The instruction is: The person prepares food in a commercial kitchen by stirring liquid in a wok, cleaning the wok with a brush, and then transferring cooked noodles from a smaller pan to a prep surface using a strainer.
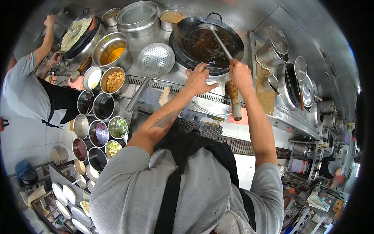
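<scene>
My right hand (240,74) is closed round the handle of a long metal ladle (222,45). The ladle's head rests in a large black wok (238,35) holding dark liquid with some brownish pieces in it. By the wok's near rim, my left hand (199,80) is open, fingers and thumb spread, with nothing in it; whether a fingertip touches the rim I cannot tell. To its left lies a perforated metal skimmer (156,59), its thick handle pointing toward me. Below my right hand, a bamboo wok brush (233,99) hangs over the counter edge.
Several metal pots of ingredients stand at the left, among them one of brown cubes (115,81) and one of orange liquid (112,54). Beyond them a co-worker (35,85) handles a wok of rice (80,32). Pans and strainers (300,68) crowd the right counter.
</scene>
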`<control>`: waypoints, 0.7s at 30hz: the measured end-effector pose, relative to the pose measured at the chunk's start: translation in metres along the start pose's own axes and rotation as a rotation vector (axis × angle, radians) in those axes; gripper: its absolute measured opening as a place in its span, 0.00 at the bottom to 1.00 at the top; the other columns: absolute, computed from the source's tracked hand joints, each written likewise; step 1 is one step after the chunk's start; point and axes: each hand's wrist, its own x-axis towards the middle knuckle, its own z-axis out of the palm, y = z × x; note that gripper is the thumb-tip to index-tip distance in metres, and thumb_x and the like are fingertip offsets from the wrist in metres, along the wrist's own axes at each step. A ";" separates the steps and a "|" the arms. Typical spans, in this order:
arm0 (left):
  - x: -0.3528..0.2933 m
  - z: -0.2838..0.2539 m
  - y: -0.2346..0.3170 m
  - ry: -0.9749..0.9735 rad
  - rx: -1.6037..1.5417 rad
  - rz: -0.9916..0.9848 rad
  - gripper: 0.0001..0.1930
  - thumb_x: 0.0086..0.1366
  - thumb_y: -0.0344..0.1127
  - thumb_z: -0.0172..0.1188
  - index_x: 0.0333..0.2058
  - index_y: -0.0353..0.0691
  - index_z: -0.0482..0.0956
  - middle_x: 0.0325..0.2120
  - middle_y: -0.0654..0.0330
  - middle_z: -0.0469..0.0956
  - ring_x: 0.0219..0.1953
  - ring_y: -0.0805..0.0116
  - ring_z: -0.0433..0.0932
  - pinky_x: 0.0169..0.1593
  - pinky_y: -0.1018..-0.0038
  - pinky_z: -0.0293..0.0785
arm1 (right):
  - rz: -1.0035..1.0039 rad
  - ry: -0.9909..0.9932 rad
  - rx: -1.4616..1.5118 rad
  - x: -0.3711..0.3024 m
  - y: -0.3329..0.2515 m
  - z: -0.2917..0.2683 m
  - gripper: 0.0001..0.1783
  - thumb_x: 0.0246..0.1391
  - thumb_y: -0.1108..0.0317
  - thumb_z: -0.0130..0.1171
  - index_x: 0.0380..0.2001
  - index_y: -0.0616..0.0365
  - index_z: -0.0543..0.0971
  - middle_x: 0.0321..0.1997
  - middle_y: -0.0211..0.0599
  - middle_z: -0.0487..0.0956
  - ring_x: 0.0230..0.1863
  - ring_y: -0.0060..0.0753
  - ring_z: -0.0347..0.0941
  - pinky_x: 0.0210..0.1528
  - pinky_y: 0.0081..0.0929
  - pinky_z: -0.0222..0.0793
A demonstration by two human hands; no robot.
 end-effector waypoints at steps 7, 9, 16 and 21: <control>0.000 0.001 0.001 0.068 0.032 0.020 0.37 0.47 0.59 0.71 0.49 0.40 0.72 0.63 0.52 0.63 0.67 0.57 0.57 0.58 0.37 0.54 | 0.048 -0.032 -0.050 0.007 0.017 0.005 0.11 0.55 0.66 0.57 0.41 0.56 0.80 0.32 0.59 0.80 0.37 0.60 0.79 0.41 0.50 0.76; 0.001 0.005 0.000 0.083 0.047 0.000 0.42 0.47 0.60 0.70 0.55 0.39 0.67 0.63 0.52 0.63 0.67 0.57 0.58 0.58 0.38 0.54 | 0.066 -0.031 -0.049 -0.008 0.021 0.003 0.13 0.55 0.65 0.56 0.43 0.56 0.80 0.31 0.59 0.80 0.36 0.61 0.78 0.41 0.51 0.76; 0.008 -0.003 -0.001 0.043 -0.070 -0.116 0.57 0.50 0.60 0.68 0.67 0.36 0.44 0.61 0.56 0.68 0.63 0.59 0.65 0.61 0.41 0.51 | 0.072 -0.052 -0.006 -0.073 0.042 -0.009 0.15 0.56 0.66 0.53 0.45 0.56 0.79 0.28 0.60 0.79 0.31 0.62 0.78 0.37 0.52 0.75; 0.002 0.003 -0.004 0.054 0.075 -0.025 0.55 0.50 0.63 0.66 0.68 0.42 0.48 0.62 0.55 0.66 0.64 0.58 0.64 0.62 0.41 0.50 | 0.067 -0.037 -0.004 -0.119 0.052 -0.022 0.17 0.55 0.66 0.55 0.48 0.56 0.78 0.25 0.57 0.78 0.27 0.60 0.77 0.33 0.50 0.74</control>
